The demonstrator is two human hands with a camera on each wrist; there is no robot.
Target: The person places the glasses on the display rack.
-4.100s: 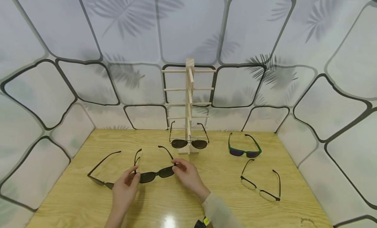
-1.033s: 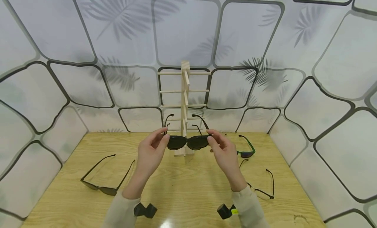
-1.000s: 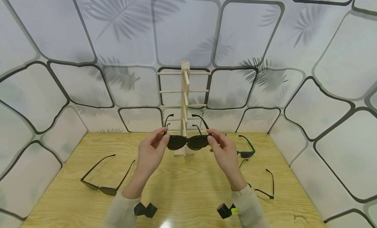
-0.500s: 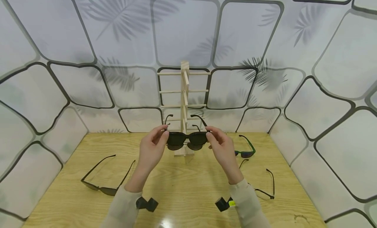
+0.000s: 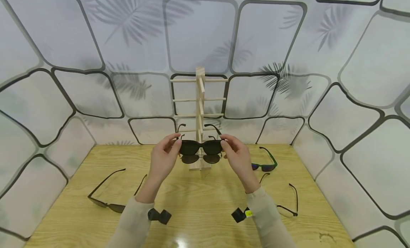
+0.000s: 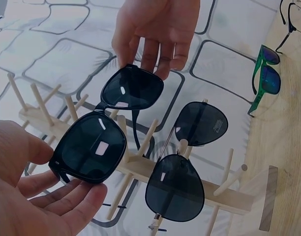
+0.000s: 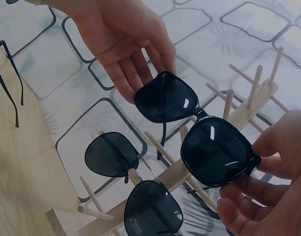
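Both hands hold a pair of black sunglasses (image 5: pixel 212 147) level in front of a wooden glasses rack (image 5: pixel 200 98). My left hand (image 5: pixel 162 159) pinches the frame at its left end, thumb in front and fingers behind. At the opposite end, my right hand (image 5: pixel 237 158) pinches it by the hinge. The temples are unfolded and point toward the rack, overlapping its lower pegs in the head view. Just below hangs a pair of aviator sunglasses (image 5: pixel 190 159) on the rack; in the left wrist view their dark lens (image 6: pixel 175 189) sits beside the rack's post.
Dark sunglasses (image 5: pixel 115 207) lie on the wooden table (image 5: pixel 195 205) at the left, partly behind the left sleeve. Green-framed sunglasses (image 5: pixel 268 167) and clear-lensed eyeglasses (image 5: pixel 294 205) are at the right. Patterned cloth walls (image 5: pixel 262 37) enclose the table.
The black sunglasses came from the table's left side to the rack, held in both hands. Over the last second they rose slightly and shifted left, showing more of the aviators beneath.
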